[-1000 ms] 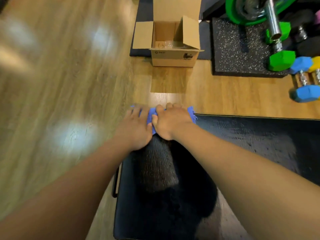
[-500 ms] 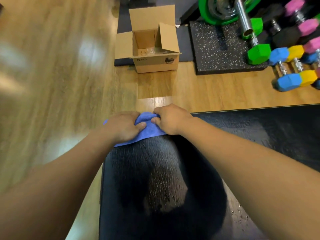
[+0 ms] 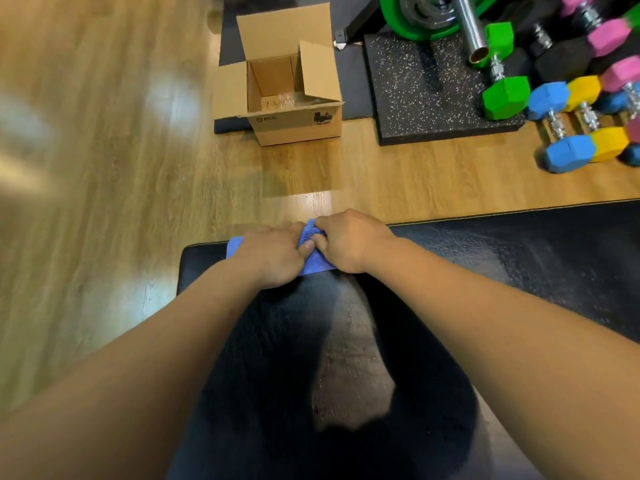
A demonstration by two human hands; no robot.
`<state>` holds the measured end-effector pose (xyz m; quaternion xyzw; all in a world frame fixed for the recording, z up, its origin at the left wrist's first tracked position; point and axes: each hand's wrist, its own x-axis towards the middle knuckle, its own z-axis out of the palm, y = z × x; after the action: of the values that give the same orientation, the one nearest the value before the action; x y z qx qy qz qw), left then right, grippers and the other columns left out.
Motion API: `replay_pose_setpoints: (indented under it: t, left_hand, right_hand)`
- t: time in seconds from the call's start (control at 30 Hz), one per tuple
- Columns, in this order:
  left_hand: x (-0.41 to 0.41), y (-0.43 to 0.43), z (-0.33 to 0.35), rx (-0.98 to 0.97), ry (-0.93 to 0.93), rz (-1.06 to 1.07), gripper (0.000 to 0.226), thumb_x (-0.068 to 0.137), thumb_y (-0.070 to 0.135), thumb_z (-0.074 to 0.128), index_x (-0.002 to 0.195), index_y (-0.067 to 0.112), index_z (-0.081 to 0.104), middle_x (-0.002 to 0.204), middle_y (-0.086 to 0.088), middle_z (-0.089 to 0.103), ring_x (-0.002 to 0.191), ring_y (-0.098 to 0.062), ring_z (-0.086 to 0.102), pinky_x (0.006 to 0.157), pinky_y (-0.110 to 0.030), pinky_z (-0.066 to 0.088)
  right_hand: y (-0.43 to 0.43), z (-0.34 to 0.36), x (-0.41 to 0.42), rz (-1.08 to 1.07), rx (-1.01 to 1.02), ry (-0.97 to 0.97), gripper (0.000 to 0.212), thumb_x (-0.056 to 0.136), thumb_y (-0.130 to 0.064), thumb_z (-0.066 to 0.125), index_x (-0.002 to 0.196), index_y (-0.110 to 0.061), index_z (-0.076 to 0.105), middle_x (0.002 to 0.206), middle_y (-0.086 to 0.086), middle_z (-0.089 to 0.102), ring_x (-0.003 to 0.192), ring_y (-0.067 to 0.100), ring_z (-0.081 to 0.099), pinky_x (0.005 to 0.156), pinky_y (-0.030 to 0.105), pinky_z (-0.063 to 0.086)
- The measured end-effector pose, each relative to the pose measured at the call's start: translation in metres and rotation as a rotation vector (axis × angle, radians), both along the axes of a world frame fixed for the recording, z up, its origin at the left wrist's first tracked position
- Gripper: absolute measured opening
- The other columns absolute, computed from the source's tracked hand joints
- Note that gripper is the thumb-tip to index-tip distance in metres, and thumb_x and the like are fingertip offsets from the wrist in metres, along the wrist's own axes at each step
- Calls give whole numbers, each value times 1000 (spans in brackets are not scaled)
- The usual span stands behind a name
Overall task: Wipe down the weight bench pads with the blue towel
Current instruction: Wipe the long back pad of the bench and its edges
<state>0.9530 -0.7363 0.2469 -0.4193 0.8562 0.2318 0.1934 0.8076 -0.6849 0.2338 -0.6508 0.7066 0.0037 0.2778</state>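
Towel of crumpled blue cloth (image 3: 317, 264) lay bunched at the far edge of the black padded counter (image 3: 519, 258), close to its left corner; one end of it stuck out past the left hand (image 3: 273, 252). Both hands were on it side by side; the left gripped the cloth with curled fingers and the thumb pressed into it; the right hand (image 3: 349, 240) held the other part in the same curled grip, its fingers just beside the left thumb. Between the forearms the pad showed a paler, speckled patch (image 3: 349, 358). Beyond the counter lay the light wooden floor (image 3: 104, 168); on it stood an open brown cardboard box (image 3: 294, 123), flaps up; to its right a speckled black rubber mat (image 3: 422, 91) carried a green hexagonal dumbbell (image 3: 505, 97); blue (image 3: 557, 125), yellow (image 3: 588, 116) and pink (image 3: 609, 32) dumbbells lay crowded just beside it.
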Motion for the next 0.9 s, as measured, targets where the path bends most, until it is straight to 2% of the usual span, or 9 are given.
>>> replay_pose_setpoints:
  t: [0.1, 0.2, 0.33, 0.5, 0.57, 0.67, 0.77, 0.9]
  left_hand:
    - [-24, 8, 2, -4, -23, -7, 42, 100, 45, 26, 127, 21, 46, 119, -4, 61, 108, -27, 52, 90, -36, 36]
    - [-49, 17, 2, -4, -28, -20, 41, 101, 44, 26, 125, 19, 46, 119, -6, 61, 107, -27, 52, 83, -34, 32]
    - [-80, 25, 2, 49, -3, -35, 26, 101, 43, 26, 101, 25, 45, 108, -3, 62, 90, -20, 48, 81, -34, 36]
    - [-113, 34, 6, 72, -1, -91, 31, 102, 44, 23, 104, 23, 46, 95, 1, 52, 88, -17, 45, 75, -29, 31]
    - [-124, 38, 7, 62, 30, -151, 38, 101, 45, 23, 116, 21, 49, 100, 1, 55, 95, -20, 51, 78, -30, 35]
    - [-140, 44, -4, 58, 107, -247, 46, 99, 49, 23, 133, 26, 43, 118, -3, 62, 107, -25, 56, 89, -35, 42]
    - [-147, 45, -11, 35, 103, -228, 53, 99, 51, 20, 135, 20, 41, 132, -8, 55, 118, -27, 51, 94, -35, 38]
    - [-126, 38, -8, -3, 182, -276, 45, 102, 42, 18, 131, 17, 42, 132, -9, 54, 120, -28, 49, 92, -34, 35]
  right_hand:
    - [9, 1, -22, -8, 6, 5, 24, 98, -42, 34, 88, -24, 47, 107, 8, 60, 93, 26, 51, 71, 32, 34]
    - [19, 0, -45, -16, 16, 9, 26, 98, -42, 33, 89, -24, 48, 107, 8, 61, 89, 24, 48, 71, 31, 33]
    - [34, -1, -76, -33, -1, 5, 25, 97, -43, 34, 87, -25, 47, 106, 6, 61, 92, 25, 52, 69, 31, 33]
    - [47, -5, -110, -25, -21, -10, 26, 97, -42, 34, 87, -23, 48, 96, 6, 60, 94, 27, 55, 68, 32, 35]
    - [56, -5, -126, 3, -54, 4, 23, 97, -43, 33, 86, -25, 44, 99, 7, 60, 96, 28, 55, 72, 35, 41]
    - [74, -5, -154, -12, -100, 34, 28, 93, -50, 29, 80, -26, 37, 93, 5, 61, 91, 28, 56, 74, 37, 44]
    - [86, -6, -171, -71, -166, 70, 36, 90, -57, 26, 74, -28, 37, 82, 1, 59, 83, 29, 56, 71, 41, 47]
    - [84, -7, -160, -56, -186, 177, 42, 91, -58, 16, 80, -25, 39, 91, 9, 65, 90, 32, 59, 74, 40, 44]
